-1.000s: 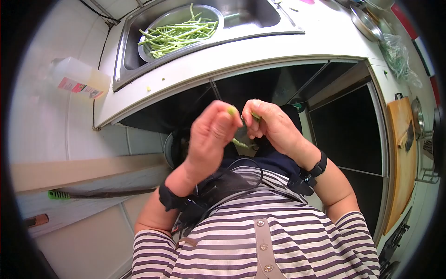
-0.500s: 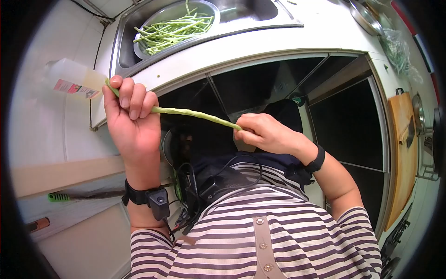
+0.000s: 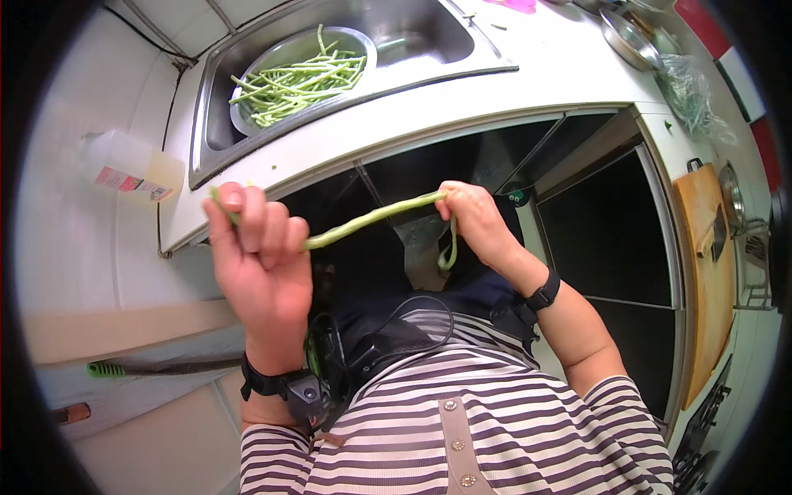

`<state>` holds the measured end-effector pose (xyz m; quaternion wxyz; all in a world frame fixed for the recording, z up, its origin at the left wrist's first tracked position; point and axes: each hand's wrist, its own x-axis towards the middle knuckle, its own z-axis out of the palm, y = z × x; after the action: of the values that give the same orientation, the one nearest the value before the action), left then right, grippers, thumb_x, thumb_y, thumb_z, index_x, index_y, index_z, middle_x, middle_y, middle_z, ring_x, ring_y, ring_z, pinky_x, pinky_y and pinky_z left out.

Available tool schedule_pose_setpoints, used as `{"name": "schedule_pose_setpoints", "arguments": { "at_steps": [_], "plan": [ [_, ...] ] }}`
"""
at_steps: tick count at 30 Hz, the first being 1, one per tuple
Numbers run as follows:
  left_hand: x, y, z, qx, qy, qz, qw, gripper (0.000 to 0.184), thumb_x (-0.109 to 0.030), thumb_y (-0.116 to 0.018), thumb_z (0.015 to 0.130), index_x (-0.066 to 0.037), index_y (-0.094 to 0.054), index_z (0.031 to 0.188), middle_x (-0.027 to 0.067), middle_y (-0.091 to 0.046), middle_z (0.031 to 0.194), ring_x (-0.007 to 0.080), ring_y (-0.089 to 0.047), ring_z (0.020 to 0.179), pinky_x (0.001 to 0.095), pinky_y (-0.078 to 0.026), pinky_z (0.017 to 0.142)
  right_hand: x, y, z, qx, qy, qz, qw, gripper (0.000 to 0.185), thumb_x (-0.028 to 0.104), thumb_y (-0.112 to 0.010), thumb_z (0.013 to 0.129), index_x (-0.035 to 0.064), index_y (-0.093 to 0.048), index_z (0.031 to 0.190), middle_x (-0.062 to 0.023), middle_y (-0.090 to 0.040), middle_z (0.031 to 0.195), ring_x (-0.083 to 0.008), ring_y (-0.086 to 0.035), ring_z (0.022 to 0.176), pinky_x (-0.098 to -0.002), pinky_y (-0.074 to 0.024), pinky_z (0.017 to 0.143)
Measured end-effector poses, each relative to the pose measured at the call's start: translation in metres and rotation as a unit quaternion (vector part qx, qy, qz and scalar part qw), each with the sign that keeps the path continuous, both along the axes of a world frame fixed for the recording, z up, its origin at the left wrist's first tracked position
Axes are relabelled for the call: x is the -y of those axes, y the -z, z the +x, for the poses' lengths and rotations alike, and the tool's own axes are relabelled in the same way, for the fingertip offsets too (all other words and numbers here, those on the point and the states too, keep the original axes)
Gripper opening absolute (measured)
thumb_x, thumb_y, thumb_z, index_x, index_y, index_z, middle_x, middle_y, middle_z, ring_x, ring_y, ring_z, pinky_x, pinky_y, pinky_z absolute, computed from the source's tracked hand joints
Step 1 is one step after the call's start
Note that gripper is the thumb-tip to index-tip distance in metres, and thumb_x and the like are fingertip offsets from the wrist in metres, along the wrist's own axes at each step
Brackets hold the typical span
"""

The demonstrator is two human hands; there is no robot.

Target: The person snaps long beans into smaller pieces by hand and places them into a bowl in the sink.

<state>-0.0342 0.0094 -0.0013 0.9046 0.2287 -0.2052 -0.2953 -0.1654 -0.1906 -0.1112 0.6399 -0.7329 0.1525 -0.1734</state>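
A long green bean stretches between my two hands in front of the dark cabinet doors. My left hand has its fingers wrapped round the bean's left part, and the tip sticks out past the thumb. My right hand pinches the bean further along, and a thin curled end hangs down below its fingers. In the sink, a metal bowl holds several cut green bean pieces.
A plastic jug stands left of the sink. At the right are a metal pan, a plastic bag and a wooden cutting board. A green-ended handle lies at the lower left. Small green scraps dot the counter.
My right hand has risen, and a curled bean end now hangs from it. My left hand has shifted slightly right and down since half a second ago, still round the bean.
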Motion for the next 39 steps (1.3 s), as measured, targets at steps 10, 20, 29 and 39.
{"name": "schedule_pose_setpoints", "arguments": {
  "at_steps": [10,20,29,39],
  "plan": [
    [0.022,0.023,-0.011,0.271,0.024,0.358,0.893,0.019,-0.024,-0.057,0.098,-0.005,-0.052,0.099,0.0005,-0.052,0.085,0.0053,-0.045,0.066,0.0205,-0.040,0.059,0.009,-0.045,-0.022,0.004,-0.092,0.219,0.971,0.025,0.026,-0.046,0.102,0.0056,-0.056,0.091,0.0065,-0.037,0.067,-0.0035,-0.029,0.057,-0.0206,-0.0261,0.051],
    [0.044,0.064,-0.033,0.133,0.160,0.324,0.923,0.015,-0.017,-0.057,0.098,-0.008,-0.050,0.108,0.0029,-0.061,0.086,0.0046,-0.051,0.064,0.0174,-0.039,0.054,-0.002,-0.053,-0.007,0.027,-0.098,-0.059,0.993,0.028,0.023,-0.052,0.099,-0.0005,-0.059,0.113,-0.0050,-0.061,0.091,-0.0104,-0.055,0.081,-0.0256,-0.0469,0.071],
    [0.019,0.065,0.014,-0.024,0.052,0.257,0.965,0.010,-0.017,-0.052,0.100,-0.008,-0.055,0.103,0.0075,-0.064,0.086,0.0066,-0.052,0.061,0.0172,-0.036,0.048,0.003,-0.014,-0.039,-0.079,-0.227,-0.183,0.953,0.024,0.024,-0.059,0.093,0.0010,-0.064,0.089,-0.0099,-0.049,0.078,-0.0253,-0.053,0.076,-0.0370,-0.0434,0.068],
    [0.016,0.056,0.005,0.031,0.026,0.269,0.962,0.010,-0.019,-0.052,0.100,-0.009,-0.054,0.101,0.0082,-0.065,0.085,0.0074,-0.052,0.060,0.0174,-0.034,0.049,0.000,-0.008,-0.041,-0.055,-0.151,-0.298,0.941,0.022,0.017,-0.051,0.088,-0.0007,-0.062,0.082,-0.0149,-0.057,0.077,-0.0318,-0.059,0.072,-0.0410,-0.0477,0.066]
  ]
}}
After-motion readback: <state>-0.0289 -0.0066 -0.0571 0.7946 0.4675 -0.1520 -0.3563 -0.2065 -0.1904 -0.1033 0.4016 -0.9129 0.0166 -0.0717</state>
